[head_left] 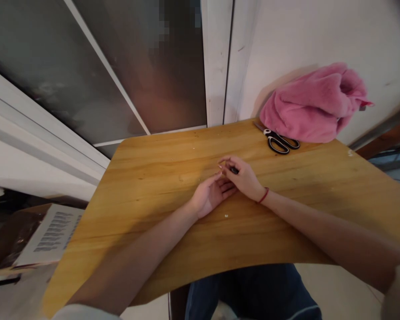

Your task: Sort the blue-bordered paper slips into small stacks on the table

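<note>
My left hand [210, 195] rests over the table with the palm turned up. Its fingers are stretched out loosely, and its thumb points at the fingertips of the other hand. My right hand [242, 175], with a red cord round the wrist, is curled in a pinch at the left thumb. A small dark object [234, 170] shows within its grip; most of it is hidden by the fingers, so its kind cannot be made out. Just below the hands, a tiny whitish bit [226, 216] lies on the wooden table [146, 209].
Black-handled scissors [280, 143] lie near the table's back edge, against a bundled pink plush cloth [306, 106]. Behind the table stand a glazed door [146, 66] and a white wall. An open cardboard box [50, 235] is at the lower left.
</note>
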Demonstrator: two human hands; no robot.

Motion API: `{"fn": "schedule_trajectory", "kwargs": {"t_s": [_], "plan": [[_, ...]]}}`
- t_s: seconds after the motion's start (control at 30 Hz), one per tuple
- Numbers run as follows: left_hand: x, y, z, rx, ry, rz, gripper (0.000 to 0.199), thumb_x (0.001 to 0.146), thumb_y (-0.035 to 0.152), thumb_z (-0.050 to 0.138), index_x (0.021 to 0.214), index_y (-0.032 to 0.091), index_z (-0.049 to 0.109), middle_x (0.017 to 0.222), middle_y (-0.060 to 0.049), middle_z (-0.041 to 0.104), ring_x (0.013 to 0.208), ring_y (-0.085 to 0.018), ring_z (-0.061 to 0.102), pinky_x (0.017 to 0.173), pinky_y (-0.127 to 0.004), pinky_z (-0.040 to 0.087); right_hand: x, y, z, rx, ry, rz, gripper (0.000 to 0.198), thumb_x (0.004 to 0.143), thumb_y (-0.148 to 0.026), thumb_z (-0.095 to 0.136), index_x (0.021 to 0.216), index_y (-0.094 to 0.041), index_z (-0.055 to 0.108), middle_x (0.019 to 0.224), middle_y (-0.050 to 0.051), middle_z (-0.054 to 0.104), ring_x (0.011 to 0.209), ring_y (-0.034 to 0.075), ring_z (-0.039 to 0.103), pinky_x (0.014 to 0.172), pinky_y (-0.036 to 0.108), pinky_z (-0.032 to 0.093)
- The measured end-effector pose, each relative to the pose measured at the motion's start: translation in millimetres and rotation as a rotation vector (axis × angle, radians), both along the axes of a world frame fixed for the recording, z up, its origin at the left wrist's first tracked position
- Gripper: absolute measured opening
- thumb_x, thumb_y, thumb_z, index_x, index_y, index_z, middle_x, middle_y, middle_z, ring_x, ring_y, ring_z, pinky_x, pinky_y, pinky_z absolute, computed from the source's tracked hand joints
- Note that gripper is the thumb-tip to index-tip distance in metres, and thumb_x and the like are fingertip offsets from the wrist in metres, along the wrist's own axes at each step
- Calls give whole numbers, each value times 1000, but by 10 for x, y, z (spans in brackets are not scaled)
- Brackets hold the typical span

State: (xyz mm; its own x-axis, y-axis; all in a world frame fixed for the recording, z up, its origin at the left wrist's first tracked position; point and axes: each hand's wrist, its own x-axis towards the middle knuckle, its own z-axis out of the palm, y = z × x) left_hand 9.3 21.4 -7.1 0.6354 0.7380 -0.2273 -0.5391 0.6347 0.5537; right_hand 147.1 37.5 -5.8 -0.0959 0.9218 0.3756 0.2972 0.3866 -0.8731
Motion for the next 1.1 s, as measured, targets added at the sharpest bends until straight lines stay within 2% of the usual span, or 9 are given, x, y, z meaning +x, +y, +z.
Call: {"fn": "schedule_trajectory", "kwargs": {"t_s": [0.1, 0.17, 0.37, 0.5, 0.67, 0.8, 0.97, 1.1], "plan": [[-9, 12, -10, -44, 19, 37, 22, 88, 25, 49, 105, 14, 58, 107, -16, 65, 103, -25, 63, 103, -42, 38, 94, 145, 134, -98, 340, -24, 19, 84, -40, 59, 89, -22, 55, 52, -9, 36, 39, 7, 29, 37, 22, 24], [-16, 15, -11, -50, 26, 31, 23, 88, 25, 49, 106, 13, 57, 112, -18, 63, 106, -26, 62, 104, -42, 38, 156, 253, 278, -106, 480, -20, 24, 84, -45, 61, 83, -23, 54, 48, -10, 32, 35, 5, 25, 34, 21, 19], [-43, 24, -8, -27, 29, 42, 25, 86, 25, 53, 105, 11, 57, 117, -19, 62, 108, -28, 61, 105, -42, 37, 162, 497, 834, 55, 479, -1, 46, 81, -62, 57, 61, -22, 45, 47, -8, 29, 35, 5, 29, 34, 21, 22], [-40, 36, -19, -28, 38, 76, 25, 86, 26, 52, 104, 9, 57, 116, -20, 62, 106, -28, 62, 105, -43, 37, 61, 601, 1069, 110, 541, 3, 55, 75, -67, 59, 52, -22, 39, 43, -7, 27, 33, 6, 26, 33, 23, 17], [-33, 47, -36, 2, 48, 141, 21, 86, 24, 52, 101, 11, 57, 108, -17, 65, 99, -24, 65, 101, -40, 41, -52, 645, 1121, 146, 558, 40, 57, 75, -70, 56, 49, -22, 41, 42, -5, 32, 33, 8, 30, 32, 24, 19], [-40, 46, -39, 114, 88, 219, 19, 83, 25, 56, 96, 11, 59, 88, -11, 66, 84, -21, 65, 87, -38, 47, -103, 650, 1102, 161, 582, 14, 56, 77, -70, 54, 49, -22, 42, 45, -4, 38, 35, 8, 34, 32, 25, 23], [-51, 54, -51, 162, 131, 223, 21, 78, 31, 59, 89, 12, 60, 75, -6, 62, 74, -18, 62, 71, -32, 48, -108, 677, 1090, 172, 586, 52, 57, 76, -70, 56, 49, -22, 40, 43, -6, 29, 33, 8, 30, 31, 24, 20], [-71, 47, -58, 286, 203, 403, 13, 73, 27, 59, 79, 16, 57, 63, 2, 53, 57, -10, 52, 55, -23, 42, -98, 678, 1106, 175, 586, 24, 57, 77, -70, 54, 49, -22, 40, 44, -5, 33, 35, 8, 33, 33, 24, 26]]}}
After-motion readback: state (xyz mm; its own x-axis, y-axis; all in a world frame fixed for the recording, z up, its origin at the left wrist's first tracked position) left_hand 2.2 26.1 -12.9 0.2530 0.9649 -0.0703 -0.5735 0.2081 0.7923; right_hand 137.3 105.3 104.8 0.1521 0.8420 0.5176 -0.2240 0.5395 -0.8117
